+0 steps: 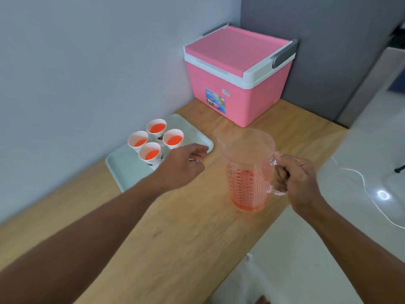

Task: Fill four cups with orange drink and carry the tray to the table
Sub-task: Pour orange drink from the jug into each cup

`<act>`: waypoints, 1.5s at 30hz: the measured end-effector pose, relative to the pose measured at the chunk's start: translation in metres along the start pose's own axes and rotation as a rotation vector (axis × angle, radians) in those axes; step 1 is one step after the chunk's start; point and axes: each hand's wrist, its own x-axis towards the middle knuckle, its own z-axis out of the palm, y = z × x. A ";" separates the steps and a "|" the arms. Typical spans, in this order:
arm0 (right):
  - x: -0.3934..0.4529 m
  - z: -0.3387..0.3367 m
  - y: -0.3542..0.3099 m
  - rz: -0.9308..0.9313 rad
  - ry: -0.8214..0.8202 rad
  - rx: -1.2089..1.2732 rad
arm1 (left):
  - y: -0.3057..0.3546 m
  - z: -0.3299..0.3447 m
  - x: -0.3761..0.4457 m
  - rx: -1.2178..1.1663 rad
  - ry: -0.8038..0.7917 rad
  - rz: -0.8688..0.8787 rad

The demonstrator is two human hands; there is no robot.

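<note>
Several white paper cups (156, 128) holding orange drink stand close together on a pale green tray (122, 170) by the wall. My left hand (184, 165) hovers over the tray's near right edge, fingers loosely curled, beside the nearest cup (150, 155); whether it touches the tray I cannot tell. My right hand (298, 183) grips the handle of a clear measuring jug (247, 170), which stands upright on the wooden counter with a little orange drink at its bottom.
A pink cooler box (238, 73) with a closed lid sits in the counter's far corner. The wooden counter (186, 227) runs along the wall on the left. Its right edge drops to a light floor with a white cable (363, 187).
</note>
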 end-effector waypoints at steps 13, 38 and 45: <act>-0.018 -0.078 -0.019 -0.038 -0.016 -0.063 | 0.076 0.133 -0.022 -0.340 -0.023 -0.100; 0.161 -0.128 -0.017 -0.102 0.083 -0.144 | 0.103 0.160 0.156 -0.480 0.130 -0.039; 0.221 -0.152 -0.014 -0.102 0.020 -0.121 | 0.108 0.177 0.203 -0.485 0.236 -0.058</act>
